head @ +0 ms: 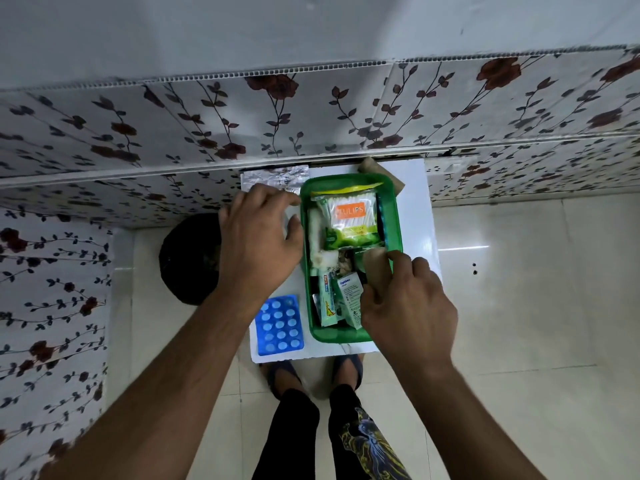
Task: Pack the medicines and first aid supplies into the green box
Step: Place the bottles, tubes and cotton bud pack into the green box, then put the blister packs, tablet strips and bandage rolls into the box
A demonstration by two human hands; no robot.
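**packrat_99:** So the rectangular green plastic box (349, 336) is sitting on the small white desk (420, 216), already pretty stuffed: clear bag of white cotton buds with the orange label (350, 213) at the far end, tubes and little cartons at the near end. My right hand (407, 313) has its fingers (401, 259) pinched closed on a flat tan packet (375, 263), pushing it in by the right wall. Tips?

**medkit_mo:** Slide it in on edge along that wall, don't just mash it on top. Your left hand (258, 237) is curled loosely next to the box. Can't tell if it's holding anything, but I'd brace the rim with it. Also the blue blister sheet of round white tablets (278, 325) and the crinkled silver foil strip (275, 178) are still out on the desk, so leave flat room for them.
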